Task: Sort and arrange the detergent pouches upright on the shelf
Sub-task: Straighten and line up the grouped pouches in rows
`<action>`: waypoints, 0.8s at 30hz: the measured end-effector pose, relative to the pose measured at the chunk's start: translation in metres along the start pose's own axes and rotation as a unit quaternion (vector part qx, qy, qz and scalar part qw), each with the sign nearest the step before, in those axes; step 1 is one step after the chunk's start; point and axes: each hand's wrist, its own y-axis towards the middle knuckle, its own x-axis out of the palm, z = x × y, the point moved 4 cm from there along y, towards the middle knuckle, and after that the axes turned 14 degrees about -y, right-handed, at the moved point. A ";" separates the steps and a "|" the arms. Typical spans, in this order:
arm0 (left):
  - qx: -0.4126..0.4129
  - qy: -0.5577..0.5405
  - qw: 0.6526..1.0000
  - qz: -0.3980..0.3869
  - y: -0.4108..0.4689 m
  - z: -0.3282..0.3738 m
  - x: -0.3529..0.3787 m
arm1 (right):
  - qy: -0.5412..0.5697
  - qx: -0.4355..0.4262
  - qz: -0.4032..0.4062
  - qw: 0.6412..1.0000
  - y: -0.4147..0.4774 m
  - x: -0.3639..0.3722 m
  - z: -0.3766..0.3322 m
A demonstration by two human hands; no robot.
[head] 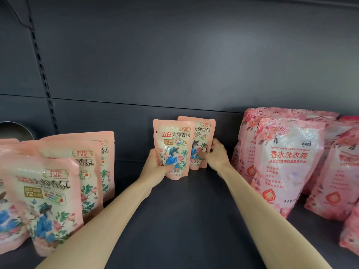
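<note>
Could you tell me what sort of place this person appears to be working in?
Most likely a shop aisle: a dark shelf with a slotted upright behind it, stocked with rows of matching detergent pouches printed with a 3.8 yuan price.

Small peach pouches: seven or so. Two stand mid-shelf, front pouch [172, 148] and rear pouch [203, 144]. At least five more are in the left group [46, 199], some cut off by the frame edge.

Large pink bags [287, 162]: at least five at right, overlapping, exact count unclear.

Hands: two. Left hand [155, 169] grips the front pouch, right hand [215, 156] grips the rear pouch.

Round metal object [16, 131]: one, far left, partly hidden.

Shelf [184, 220]: one.

Slotted upright [41, 74]: one.
</note>
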 end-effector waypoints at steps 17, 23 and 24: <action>0.075 0.096 0.993 -0.005 -0.009 -0.004 0.021 | 0.021 -0.067 -0.017 0.997 -0.037 -0.017 0.011; 0.068 0.104 0.992 -0.001 -0.005 -0.001 0.024 | -0.021 -0.064 0.007 0.998 -0.036 -0.018 0.013; 0.064 0.109 0.992 -0.003 -0.004 -0.001 0.026 | -0.033 -0.063 0.010 0.997 -0.036 -0.019 0.013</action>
